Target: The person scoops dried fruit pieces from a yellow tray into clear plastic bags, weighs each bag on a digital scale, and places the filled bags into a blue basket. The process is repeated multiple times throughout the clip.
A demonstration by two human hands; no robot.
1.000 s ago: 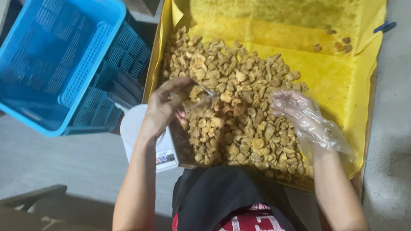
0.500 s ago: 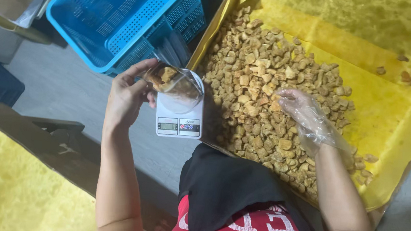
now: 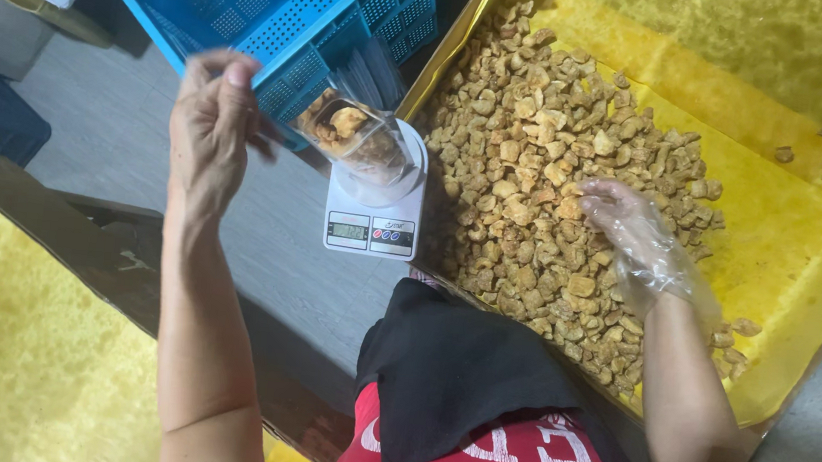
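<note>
A small clear bag [image 3: 355,137] partly filled with golden-brown fried pieces lies tilted on the round pan of a white digital scale [image 3: 373,219]. My left hand [image 3: 212,127] hovers just left of the bag with fingers apart, holding nothing. My right hand [image 3: 631,237], in a loose clear plastic glove, rests fingers-down on a big pile of the same fried pieces [image 3: 537,173]. The pile lies on yellow paper lining a wide tray [image 3: 809,269].
A blue plastic lattice basket [image 3: 272,7] stands behind the scale, with a stack of clear bags [image 3: 371,71] leaning at its side. The scale sits on a grey surface [image 3: 127,153]. A yellow sheet [image 3: 8,343] lies lower left. A black apron [image 3: 458,366] covers my lap.
The bag, held above the scale by my left hand half a second ago, now lies on the pan and the hand has drawn off leftward. The view has shifted; my right hand stays on the pile.
</note>
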